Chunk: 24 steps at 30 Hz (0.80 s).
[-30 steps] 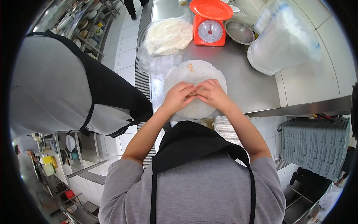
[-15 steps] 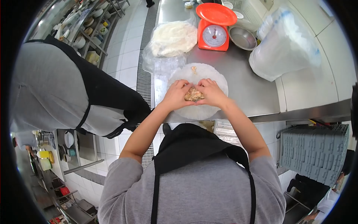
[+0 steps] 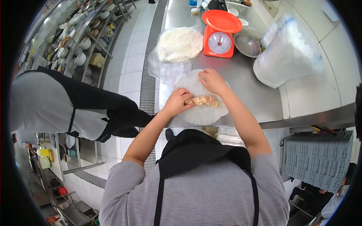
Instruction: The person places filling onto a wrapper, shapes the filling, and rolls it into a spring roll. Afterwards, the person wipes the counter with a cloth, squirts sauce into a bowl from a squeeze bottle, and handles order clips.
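On the steel table (image 3: 254,101), a round, pale wrapper (image 3: 201,118) lies near the corner where the near and left edges meet. A strip of chunky filling (image 3: 205,100) runs across it. The person's left hand (image 3: 177,102) is partly open, its thumb and curled fingers parted and touching the filling's left end. The right hand (image 3: 212,81) bends its fingers over the wrapper's far part, fingertips at a small bit of filling; whether they pinch it cannot be told. The left hand hides the filling's very end, and the right hand and forearm cover the wrapper's far right rim.
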Motion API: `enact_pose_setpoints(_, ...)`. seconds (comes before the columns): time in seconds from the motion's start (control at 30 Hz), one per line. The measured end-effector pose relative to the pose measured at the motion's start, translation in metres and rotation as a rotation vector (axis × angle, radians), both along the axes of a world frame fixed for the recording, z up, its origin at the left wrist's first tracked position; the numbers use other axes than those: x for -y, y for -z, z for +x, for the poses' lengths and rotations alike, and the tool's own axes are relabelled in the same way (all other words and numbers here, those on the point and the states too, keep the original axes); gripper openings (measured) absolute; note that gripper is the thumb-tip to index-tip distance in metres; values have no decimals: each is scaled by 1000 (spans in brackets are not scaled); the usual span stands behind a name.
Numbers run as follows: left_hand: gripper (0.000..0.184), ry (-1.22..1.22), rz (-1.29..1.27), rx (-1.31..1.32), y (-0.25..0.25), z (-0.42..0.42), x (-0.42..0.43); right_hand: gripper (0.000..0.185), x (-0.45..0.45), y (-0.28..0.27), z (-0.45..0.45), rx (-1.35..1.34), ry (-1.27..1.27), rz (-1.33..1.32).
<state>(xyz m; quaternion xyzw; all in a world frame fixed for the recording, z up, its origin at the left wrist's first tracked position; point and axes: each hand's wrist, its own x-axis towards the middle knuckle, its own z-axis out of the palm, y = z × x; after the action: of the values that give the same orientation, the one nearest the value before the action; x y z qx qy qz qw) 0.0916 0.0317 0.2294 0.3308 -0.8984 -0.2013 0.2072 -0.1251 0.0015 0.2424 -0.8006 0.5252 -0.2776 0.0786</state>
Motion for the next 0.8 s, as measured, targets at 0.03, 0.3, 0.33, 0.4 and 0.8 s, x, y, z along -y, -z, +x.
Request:
enact_pose_setpoints(0.03,51,1,-8,-1,1,1,0,24,5,3,3,-1,1,-8)
enact_pose_setpoints(0.3,67,-29,-126,-110,11,9,-8,8,25,15,5,29,-61,-28)
enact_pose_setpoints(0.33,65,-31,-110,-117,10,9,-8,9,20,10,5,79,-83,-29)
enact_pose_setpoints(0.4,62,-57,-88,-146,3,7,-9,10,-1,-5,6,223,-264,132)
enact_pose_setpoints(0.8,22,-10,-221,-335,3,-21,-11,16,-81,15,-3,60,-283,-50)
